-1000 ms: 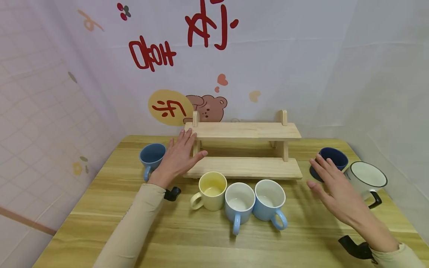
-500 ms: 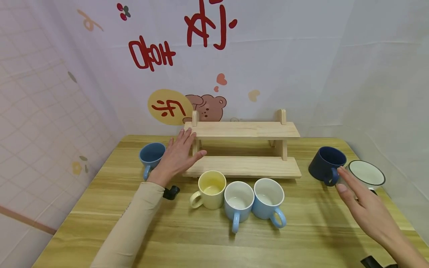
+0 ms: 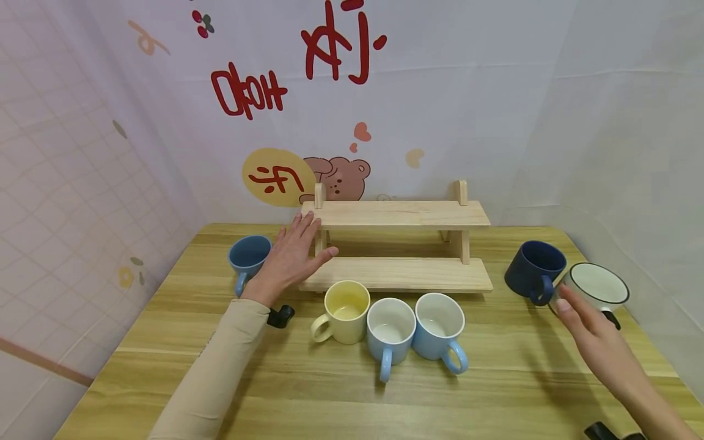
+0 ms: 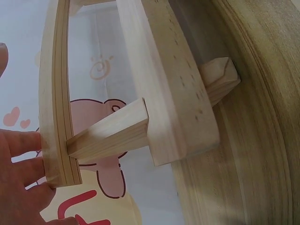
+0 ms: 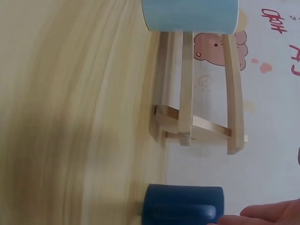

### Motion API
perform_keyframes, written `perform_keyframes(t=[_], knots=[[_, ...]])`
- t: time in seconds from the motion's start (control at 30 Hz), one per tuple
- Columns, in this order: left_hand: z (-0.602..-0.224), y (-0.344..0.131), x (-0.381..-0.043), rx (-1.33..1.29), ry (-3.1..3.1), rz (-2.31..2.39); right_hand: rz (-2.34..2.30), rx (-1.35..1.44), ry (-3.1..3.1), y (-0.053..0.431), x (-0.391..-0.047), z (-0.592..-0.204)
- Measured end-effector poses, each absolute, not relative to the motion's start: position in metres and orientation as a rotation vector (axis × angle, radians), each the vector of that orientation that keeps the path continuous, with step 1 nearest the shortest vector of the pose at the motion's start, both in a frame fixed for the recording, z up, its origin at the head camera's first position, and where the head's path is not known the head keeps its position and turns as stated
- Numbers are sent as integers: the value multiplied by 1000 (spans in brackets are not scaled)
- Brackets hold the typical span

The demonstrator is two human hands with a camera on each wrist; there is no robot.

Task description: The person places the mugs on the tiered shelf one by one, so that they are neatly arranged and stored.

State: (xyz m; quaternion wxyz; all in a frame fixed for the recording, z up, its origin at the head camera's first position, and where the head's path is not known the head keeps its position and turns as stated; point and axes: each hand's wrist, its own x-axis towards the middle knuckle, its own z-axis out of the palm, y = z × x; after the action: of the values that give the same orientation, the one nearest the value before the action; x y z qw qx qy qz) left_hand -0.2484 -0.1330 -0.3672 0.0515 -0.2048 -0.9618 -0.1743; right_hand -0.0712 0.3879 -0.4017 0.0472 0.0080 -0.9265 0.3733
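Observation:
My left hand (image 3: 288, 260) touches the left end of a two-tier wooden shelf (image 3: 396, 214), fingers straight; in the left wrist view its fingertips meet the upper board (image 4: 56, 117). My right hand (image 3: 605, 348) holds nothing, its fingers extended beside the handle of a navy mug (image 3: 530, 269). Behind those fingers stands a white enamel mug (image 3: 599, 287) with a black rim, partly hidden. In the right wrist view, the fingers (image 5: 272, 211) are close to the navy mug (image 5: 183, 199); whether they touch cannot be told.
Before the shelf stand a yellow mug (image 3: 346, 318) and two light blue mugs, one in the middle (image 3: 387, 342) and one to the right (image 3: 437, 336). A blue mug (image 3: 247, 260) sits left of the shelf, partly behind my left hand. All stand on the wooden table (image 3: 330, 403).
My right hand has drawn back to the right and toward me, uncovering the navy mug and its handle, then shifted slightly left. My left hand has stayed on the shelf.

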Motion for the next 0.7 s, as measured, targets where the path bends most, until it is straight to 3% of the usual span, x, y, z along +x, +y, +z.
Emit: perform_keyframes(t=[0.47, 0.7], knots=[[-369, -133, -249, -633, -2912, -530, 1427, -196, -2817, 380, -91, -404], [-369, -133, -249, -630, -2907, -544, 1801, -215, -2636, 378, -109, -413]])
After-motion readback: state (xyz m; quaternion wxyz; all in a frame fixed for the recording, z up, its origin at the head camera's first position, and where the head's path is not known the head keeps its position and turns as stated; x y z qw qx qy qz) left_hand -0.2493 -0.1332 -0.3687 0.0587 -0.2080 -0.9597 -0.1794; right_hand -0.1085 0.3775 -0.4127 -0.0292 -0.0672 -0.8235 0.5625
